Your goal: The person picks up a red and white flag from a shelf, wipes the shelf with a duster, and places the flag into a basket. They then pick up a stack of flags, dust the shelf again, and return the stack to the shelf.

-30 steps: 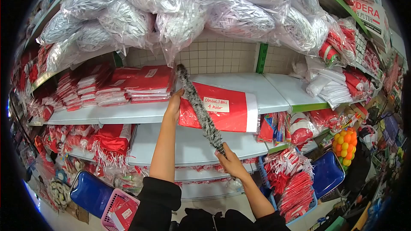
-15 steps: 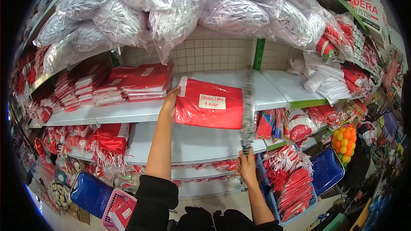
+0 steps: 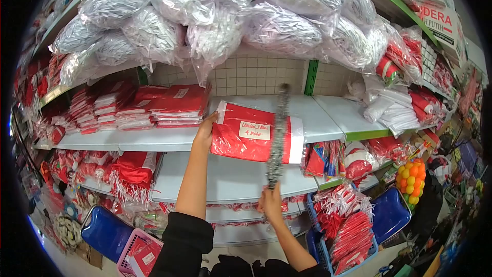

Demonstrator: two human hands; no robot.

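Note:
My left hand (image 3: 206,129) grips the left edge of a clear plastic packet of folded red-and-white cloth (image 3: 238,147), held up in front of the shelf. A handwritten white label (image 3: 254,130) on it reads "4 Meter" on its lower line. In my right hand (image 3: 271,204) is the handle of a long, fluffy grey-and-black duster (image 3: 277,141). The duster points upward and crosses the right part of the packet, covering a strip of it; white cloth shows beyond. Its outline is slightly smeared.
Stacks of similar red packets (image 3: 179,105) lie on the middle shelf (image 3: 312,123) to the left. White stuffed bags (image 3: 284,25) hang over the shelf above. A blue basket (image 3: 323,249) of red-and-white goods stands lower right, a pink basket (image 3: 123,262) lower left.
My right hand has swung the duster leftward across the packet, so the packet's white right end now shows. My left hand still holds the packet in nearly the same place.

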